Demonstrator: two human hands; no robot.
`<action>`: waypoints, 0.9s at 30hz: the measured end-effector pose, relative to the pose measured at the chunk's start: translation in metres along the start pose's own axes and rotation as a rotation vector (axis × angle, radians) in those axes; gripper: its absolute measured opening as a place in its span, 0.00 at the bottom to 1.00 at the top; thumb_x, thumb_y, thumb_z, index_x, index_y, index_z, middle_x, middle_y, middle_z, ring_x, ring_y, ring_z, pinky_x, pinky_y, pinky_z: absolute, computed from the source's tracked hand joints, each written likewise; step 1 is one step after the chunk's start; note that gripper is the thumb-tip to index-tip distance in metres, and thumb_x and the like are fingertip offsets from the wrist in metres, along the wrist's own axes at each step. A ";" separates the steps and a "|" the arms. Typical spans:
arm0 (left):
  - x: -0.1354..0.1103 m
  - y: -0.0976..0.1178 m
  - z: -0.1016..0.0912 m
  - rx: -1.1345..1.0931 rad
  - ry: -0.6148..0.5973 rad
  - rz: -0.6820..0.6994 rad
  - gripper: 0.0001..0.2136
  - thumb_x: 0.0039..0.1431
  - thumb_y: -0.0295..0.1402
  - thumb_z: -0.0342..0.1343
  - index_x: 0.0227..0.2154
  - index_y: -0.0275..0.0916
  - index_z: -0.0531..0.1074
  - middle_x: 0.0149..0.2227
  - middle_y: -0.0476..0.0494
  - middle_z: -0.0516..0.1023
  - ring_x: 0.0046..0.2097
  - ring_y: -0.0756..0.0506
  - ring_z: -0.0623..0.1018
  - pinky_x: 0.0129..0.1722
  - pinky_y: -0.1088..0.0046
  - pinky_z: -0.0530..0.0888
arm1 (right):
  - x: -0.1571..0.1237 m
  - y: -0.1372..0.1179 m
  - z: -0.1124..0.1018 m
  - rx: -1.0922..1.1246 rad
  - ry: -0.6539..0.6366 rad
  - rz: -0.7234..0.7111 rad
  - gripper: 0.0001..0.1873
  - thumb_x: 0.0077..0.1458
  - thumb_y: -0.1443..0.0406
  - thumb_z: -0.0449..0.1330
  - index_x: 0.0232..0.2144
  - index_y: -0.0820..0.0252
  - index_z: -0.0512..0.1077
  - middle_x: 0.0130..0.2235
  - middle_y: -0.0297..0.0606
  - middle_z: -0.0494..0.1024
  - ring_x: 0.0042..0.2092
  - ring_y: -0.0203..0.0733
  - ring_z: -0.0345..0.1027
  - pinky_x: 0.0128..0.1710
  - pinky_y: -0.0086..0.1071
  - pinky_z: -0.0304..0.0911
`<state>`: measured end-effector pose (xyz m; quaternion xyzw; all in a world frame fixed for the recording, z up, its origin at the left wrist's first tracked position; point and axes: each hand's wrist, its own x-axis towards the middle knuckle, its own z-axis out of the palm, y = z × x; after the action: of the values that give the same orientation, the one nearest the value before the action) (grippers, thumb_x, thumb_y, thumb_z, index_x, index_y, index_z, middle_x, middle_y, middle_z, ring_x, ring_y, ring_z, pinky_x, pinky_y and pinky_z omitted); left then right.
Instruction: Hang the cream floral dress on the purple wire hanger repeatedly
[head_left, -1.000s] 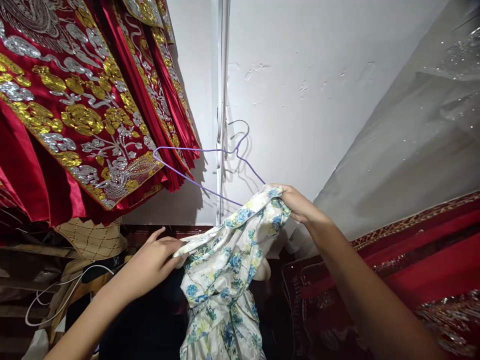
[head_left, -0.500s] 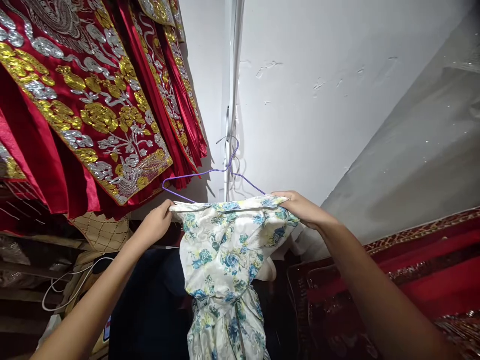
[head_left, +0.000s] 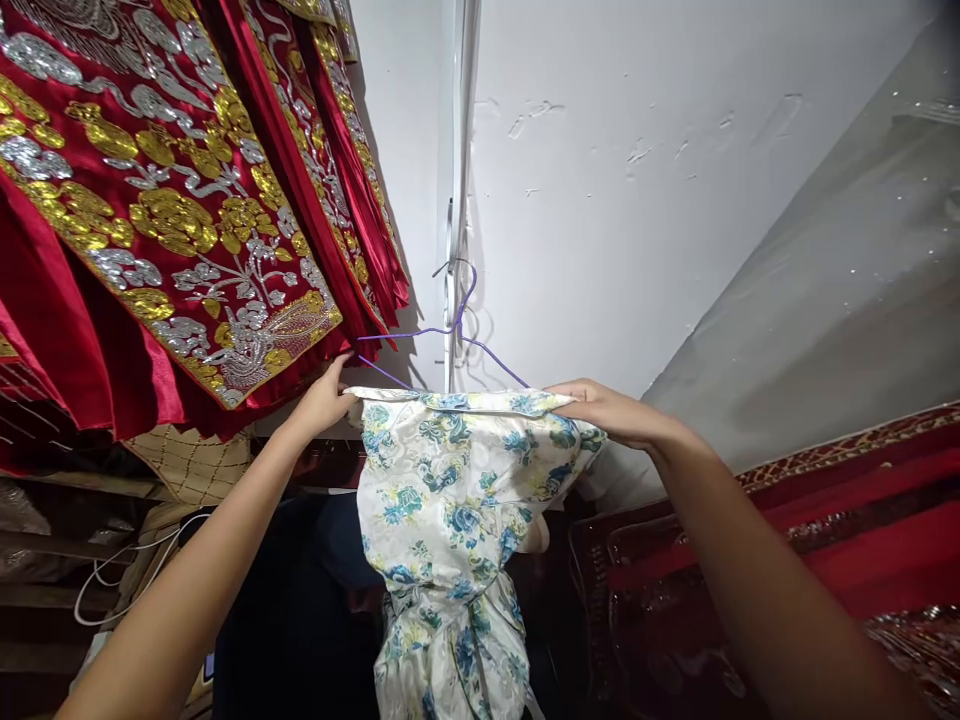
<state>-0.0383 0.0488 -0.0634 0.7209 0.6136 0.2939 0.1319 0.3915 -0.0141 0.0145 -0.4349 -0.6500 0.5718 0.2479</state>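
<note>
A white dress [head_left: 442, 490] with blue and yellow flowers is stretched between my hands, its top edge nearly level and its waist gathered lower down. My left hand [head_left: 322, 405] pinches the left top corner, with a finger raised at the left end of a purple wire hanger [head_left: 491, 358]. Closed on the right top corner is my right hand [head_left: 600, 408]. The hanger's hook [head_left: 471, 280] is up by a white upright rail [head_left: 457, 120], and its lower part goes out of sight behind the dress's top edge.
Red garments [head_left: 247, 270] with gold and silver sequins hang at upper left. Behind the rail is a white wall [head_left: 585, 230] with chipped patches. A grey plastic sheet [head_left: 810, 300] slants down at right, above red fabric [head_left: 862, 550]. A white cable [head_left: 94, 600] loops at lower left.
My left hand has risen slightly, and a finger now reaches the hanger's left end. The dress's left top corner has come up a little. My right hand keeps its hold.
</note>
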 end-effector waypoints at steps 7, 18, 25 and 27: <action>0.017 0.004 0.003 -0.071 -0.036 -0.022 0.47 0.53 0.34 0.57 0.72 0.33 0.39 0.33 0.44 0.81 0.33 0.42 0.79 0.35 0.71 0.71 | -0.002 0.031 -0.012 0.136 -0.051 0.046 0.24 0.51 0.57 0.70 0.50 0.58 0.80 0.49 0.45 0.82 0.48 0.49 0.78 0.47 0.36 0.73; 0.055 0.019 0.023 -0.146 -0.167 0.041 0.48 0.49 0.31 0.60 0.72 0.32 0.43 0.26 0.51 0.75 0.29 0.46 0.75 0.32 0.74 0.68 | -0.012 0.060 -0.002 0.428 0.349 0.025 0.21 0.37 0.52 0.74 0.33 0.57 0.80 0.36 0.44 0.84 0.44 0.58 0.79 0.38 0.41 0.75; 0.017 0.026 0.042 -0.149 -0.121 0.041 0.21 0.52 0.32 0.56 0.50 0.35 0.68 0.25 0.49 0.74 0.29 0.45 0.72 0.32 0.72 0.65 | 0.001 0.057 -0.006 0.587 0.612 -0.165 0.25 0.48 0.45 0.64 0.39 0.57 0.78 0.35 0.45 0.84 0.44 0.59 0.79 0.41 0.46 0.75; 0.007 0.026 0.039 -0.172 -0.090 0.024 0.17 0.52 0.32 0.55 0.46 0.36 0.69 0.30 0.45 0.77 0.32 0.43 0.75 0.33 0.71 0.66 | 0.008 0.054 -0.007 0.548 0.672 -0.183 0.28 0.52 0.42 0.60 0.41 0.57 0.77 0.33 0.44 0.83 0.43 0.58 0.79 0.40 0.46 0.75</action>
<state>0.0059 0.0564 -0.0782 0.7266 0.5708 0.3145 0.2175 0.4086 -0.0049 -0.0373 -0.4555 -0.3934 0.5257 0.6012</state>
